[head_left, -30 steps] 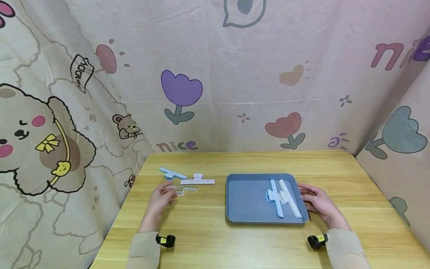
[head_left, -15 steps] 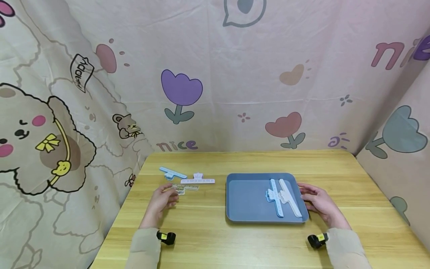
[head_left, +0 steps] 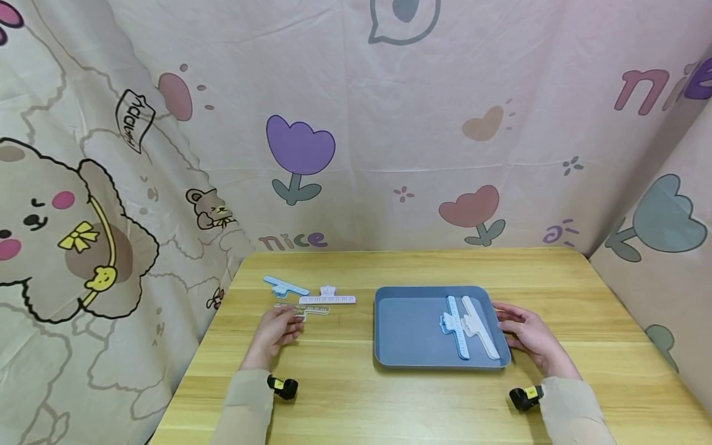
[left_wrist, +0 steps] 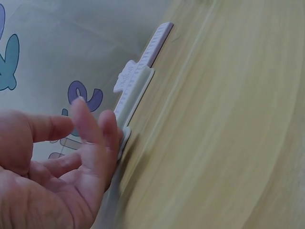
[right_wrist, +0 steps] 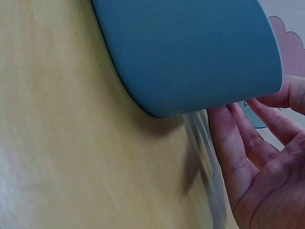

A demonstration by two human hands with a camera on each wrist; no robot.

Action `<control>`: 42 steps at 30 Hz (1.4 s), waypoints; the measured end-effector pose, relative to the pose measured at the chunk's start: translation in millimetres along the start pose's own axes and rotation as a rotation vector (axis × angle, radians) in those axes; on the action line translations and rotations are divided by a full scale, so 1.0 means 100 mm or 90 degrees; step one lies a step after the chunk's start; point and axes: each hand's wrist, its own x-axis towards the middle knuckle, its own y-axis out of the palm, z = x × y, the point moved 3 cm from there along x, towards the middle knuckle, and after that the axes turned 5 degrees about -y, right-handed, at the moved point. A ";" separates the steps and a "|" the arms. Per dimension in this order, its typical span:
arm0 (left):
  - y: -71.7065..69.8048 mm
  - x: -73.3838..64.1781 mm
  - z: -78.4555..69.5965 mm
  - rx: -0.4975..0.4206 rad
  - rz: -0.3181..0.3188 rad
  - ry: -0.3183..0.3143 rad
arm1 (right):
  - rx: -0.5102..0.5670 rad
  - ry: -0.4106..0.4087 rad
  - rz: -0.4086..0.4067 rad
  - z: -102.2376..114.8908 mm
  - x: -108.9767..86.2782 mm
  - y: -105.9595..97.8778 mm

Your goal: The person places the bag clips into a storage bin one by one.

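My left hand (head_left: 278,329) is at a translucent ruler clip (head_left: 317,310) lying on the table and partly covers it. In the left wrist view, the thumb and index finger stand apart with nothing between them, and the other fingers (left_wrist: 112,138) are beside the clip's near end. Just behind lies a lilac ruler clip (head_left: 328,300), and a blue ruler clip (head_left: 283,285) is farther left. My right hand (head_left: 525,334) touches the right side of a blue-grey tray (head_left: 408,364), its fingers (right_wrist: 226,138) nearly straight against the wall and the thumb at the rim.
Inside the tray, a light-blue clip (head_left: 458,327) and a white clip (head_left: 481,327) lie side by side on the right. The wooden table (head_left: 356,402) ends at a printed curtain (head_left: 378,123) behind.
My left hand has shifted slightly right and covers more of the translucent clip's handle; the clip's left end now shows above the fingers. The right hand and tray have stayed put.
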 end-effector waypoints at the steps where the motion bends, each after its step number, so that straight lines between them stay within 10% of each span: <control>1: 0.01 0.01 0.00 -0.001 -0.004 -0.001 | 0.000 -0.002 0.003 0.00 0.00 0.00; 42: 0.12 -0.05 0.02 0.059 -0.066 0.053 | 0.009 0.002 0.002 -0.01 0.01 -0.02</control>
